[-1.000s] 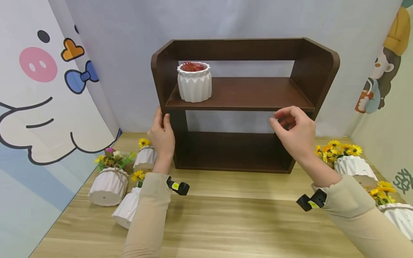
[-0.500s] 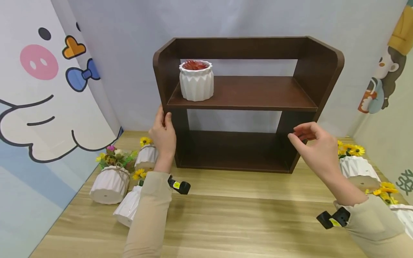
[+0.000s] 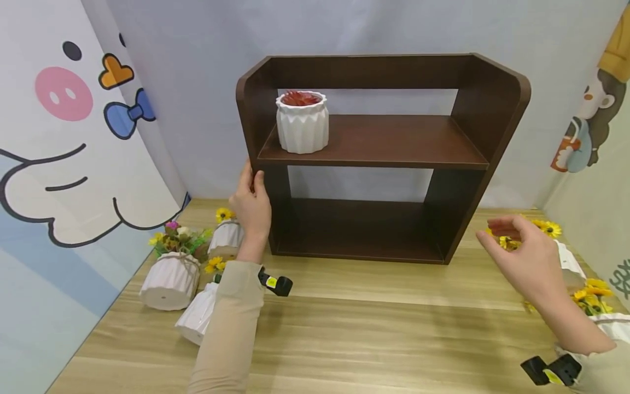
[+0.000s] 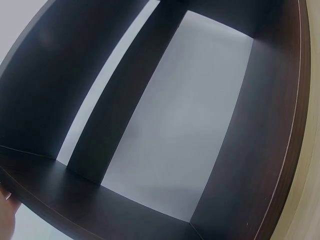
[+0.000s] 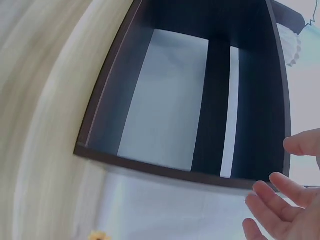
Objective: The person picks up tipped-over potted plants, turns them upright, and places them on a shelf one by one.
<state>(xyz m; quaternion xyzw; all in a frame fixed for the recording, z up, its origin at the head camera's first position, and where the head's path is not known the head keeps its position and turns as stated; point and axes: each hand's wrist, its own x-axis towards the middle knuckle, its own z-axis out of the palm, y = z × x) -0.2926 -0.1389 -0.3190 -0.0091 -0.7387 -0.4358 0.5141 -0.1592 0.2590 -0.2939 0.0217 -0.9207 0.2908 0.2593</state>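
Observation:
A dark brown two-tier shelf [image 3: 366, 256] stands upright on the wooden table. My left hand [image 3: 252, 210] grips the front edge of its left side panel, just below the upper tier; only a sliver of that hand [image 4: 7, 217] shows in the left wrist view. On the upper tier, at the left, sits a white fluted pot [image 3: 302, 128] with a red succulent [image 3: 301, 98]. My right hand [image 3: 529, 257] hovers off the shelf's right side with fingers loosely bent and nothing in them. Behind it are a white pot [image 3: 571, 268] and yellow flowers [image 3: 548, 227], partly hidden.
Left of the shelf, a pot of mixed flowers [image 3: 169, 282] and two pots of yellow flowers, one [image 3: 226, 236] at the back and one [image 3: 199, 314] by my sleeve, lie tipped. Another pot with yellow flowers [image 3: 593, 295] lies at the right edge. A wall hanging [image 3: 369, 27] is behind.
My right hand has moved from the shelf's right front edge out to the right and down, toward the flower pots there. My left hand stays on the left panel.

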